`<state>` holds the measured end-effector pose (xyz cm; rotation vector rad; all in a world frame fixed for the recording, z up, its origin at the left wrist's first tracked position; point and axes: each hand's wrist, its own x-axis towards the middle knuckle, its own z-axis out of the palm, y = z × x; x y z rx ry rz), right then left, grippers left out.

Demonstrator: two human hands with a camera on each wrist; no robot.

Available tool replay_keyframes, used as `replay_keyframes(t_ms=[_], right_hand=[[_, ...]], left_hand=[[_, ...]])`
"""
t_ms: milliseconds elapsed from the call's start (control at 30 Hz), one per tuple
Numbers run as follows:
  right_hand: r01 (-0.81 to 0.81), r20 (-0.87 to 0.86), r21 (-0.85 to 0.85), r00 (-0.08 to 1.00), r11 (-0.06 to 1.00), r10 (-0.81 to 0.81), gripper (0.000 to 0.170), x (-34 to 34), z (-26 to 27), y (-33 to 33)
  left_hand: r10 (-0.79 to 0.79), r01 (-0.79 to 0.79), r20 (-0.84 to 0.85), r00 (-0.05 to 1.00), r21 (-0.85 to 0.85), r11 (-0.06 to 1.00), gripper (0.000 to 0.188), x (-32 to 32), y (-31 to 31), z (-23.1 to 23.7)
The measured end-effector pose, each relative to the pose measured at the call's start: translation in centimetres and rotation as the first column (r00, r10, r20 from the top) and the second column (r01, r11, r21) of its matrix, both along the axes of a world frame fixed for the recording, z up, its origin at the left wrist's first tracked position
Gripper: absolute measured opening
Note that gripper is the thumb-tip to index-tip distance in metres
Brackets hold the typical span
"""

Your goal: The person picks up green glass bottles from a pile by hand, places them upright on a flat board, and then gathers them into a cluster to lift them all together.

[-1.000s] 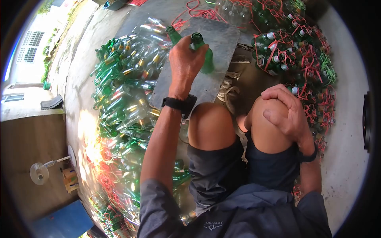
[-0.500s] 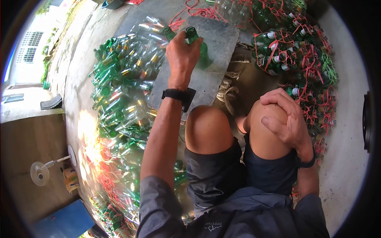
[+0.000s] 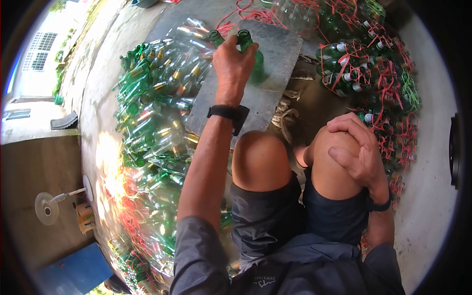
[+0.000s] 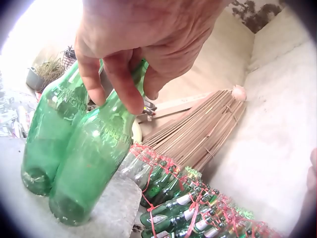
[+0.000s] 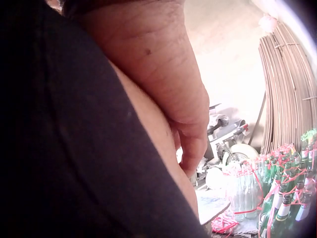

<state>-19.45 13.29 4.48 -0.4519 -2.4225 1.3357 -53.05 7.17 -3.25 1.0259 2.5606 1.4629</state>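
Note:
Two green glass bottles hang close together from my left hand (image 3: 233,64), which grips them by their necks over a grey board. In the left wrist view, the nearer bottle (image 4: 89,158) and the farther bottle (image 4: 47,134) lean slightly, bases low against the board (image 4: 121,198). Raised lettering shows on their shoulders. From the head, the right bottle (image 3: 257,69) shows its mouth and body, while the left bottle (image 3: 215,37) is mostly hidden behind the fingers. My right hand (image 3: 356,150) rests on the right knee (image 3: 334,172), holding nothing.
Loose green and clear bottles (image 3: 147,108) lie heaped left of the board. Bottle bundles tied with red string (image 3: 351,69) stand at the right. More red string (image 3: 246,12) lies beyond the board. A fan (image 3: 47,210) stands far left; long sticks (image 4: 193,129) lean on a wall.
My left hand and both bottles have shifted slightly toward the far end of the board. My right hand has stayed on the knee. The head view has swayed a little.

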Motion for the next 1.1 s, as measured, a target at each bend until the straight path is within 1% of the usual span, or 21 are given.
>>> replay_keyframes(t_ms=[133,233,300,533,600,633,667,700,733,767,800,833,867,900,967,1033,1100], right_hand=[[0.003,-0.001,-0.009,1.000,1.000,-0.003,0.035,0.0,0.1,0.0],[0.005,-0.002,-0.007,1.000,1.000,-0.005,0.035,0.1,0.1,0.0],[0.004,-0.005,-0.006,1.000,1.000,-0.004,0.035,0.1,0.1,0.0],[-0.004,-0.014,-0.007,1.000,1.000,0.004,0.035,0.2,-0.1,0.0],[-0.006,-0.013,-0.004,1.000,1.000,0.006,0.035,0.1,0.0,0.0],[-0.002,-0.003,0.023,1.000,1.000,0.002,0.034,0.0,0.1,0.0],[-0.003,0.013,0.044,1.000,0.999,0.002,0.034,0.0,0.1,0.0],[-0.024,0.030,0.026,0.999,0.999,0.023,0.034,0.1,0.1,0.0],[-0.006,0.039,0.003,0.999,1.000,0.006,0.033,0.2,0.0,0.0],[0.009,0.047,-0.023,0.999,1.000,-0.008,0.033,0.3,-0.1,0.1],[0.015,0.067,-0.039,0.998,0.999,-0.012,0.034,0.3,-0.1,0.2],[0.022,0.088,-0.058,0.996,0.998,-0.017,0.035,0.5,-0.1,0.3],[0.044,0.121,-0.145,0.992,0.988,-0.026,0.037,0.8,-0.1,0.4],[0.054,0.122,-0.184,0.992,0.981,-0.032,0.038,1.1,-0.4,0.6],[0.061,0.208,-0.185,0.978,0.981,-0.022,0.043,1.4,-0.4,1.3],[0.059,0.218,-0.225,0.976,0.972,-0.009,0.043,1.8,-0.7,1.9],[0.053,0.219,-0.270,0.976,0.962,0.008,0.043,2.0,-1.2,2.6]], left_hand=[[-0.005,0.005,-0.005,1.000,0.022,1.000,0.035,0.2,-0.1,-0.2],[-0.014,0.013,0.037,0.999,0.039,0.999,0.034,0.3,-0.2,0.0],[-0.006,0.006,-0.013,1.000,-0.003,1.000,0.035,0.6,-0.5,0.2],[-0.016,0.016,-0.017,1.000,-0.013,1.000,0.042,0.7,-1.1,-0.1],[-0.035,0.035,-0.010,0.999,0.049,0.998,0.045,0.6,-1.4,-0.6],[-0.025,0.025,-0.003,1.000,0.043,0.999,0.045,0.1,-1.4,-1.0],[-0.035,0.062,-0.246,0.969,0.102,0.993,0.045,-0.3,-1.6,-1.5],[-0.028,0.106,-0.471,0.882,0.140,0.984,0.046,-0.3,-2.6,-2.4],[-0.044,0.077,-0.313,0.949,0.092,0.993,0.046,0.6,-3.8,-1.9],[-0.030,0.050,-0.293,0.956,0.061,0.997,0.046,1.5,-5.1,-1.5],[-0.040,0.048,-0.119,0.992,0.062,0.997,0.046,2.5,-6.8,-0.7],[-0.045,0.041,0.061,0.997,0.061,0.997,0.045,3.4,-8.7,-0.1],[-0.076,0.053,0.199,0.977,0.120,0.991,0.041,4.8,-10.8,0.6],[-0.059,0.039,0.207,0.977,0.097,0.994,0.041,5.7,-13.2,0.4],[-0.049,-0.008,0.379,0.924,0.147,0.989,0.034,7.0,-18.3,-0.9],[0.088,-0.117,0.433,0.897,0.042,0.992,0.027,9.0,-23.8,-1.9],[0.231,-0.223,0.469,0.852,-0.075,0.972,0.026,11.3,-29.3,-4.5]])
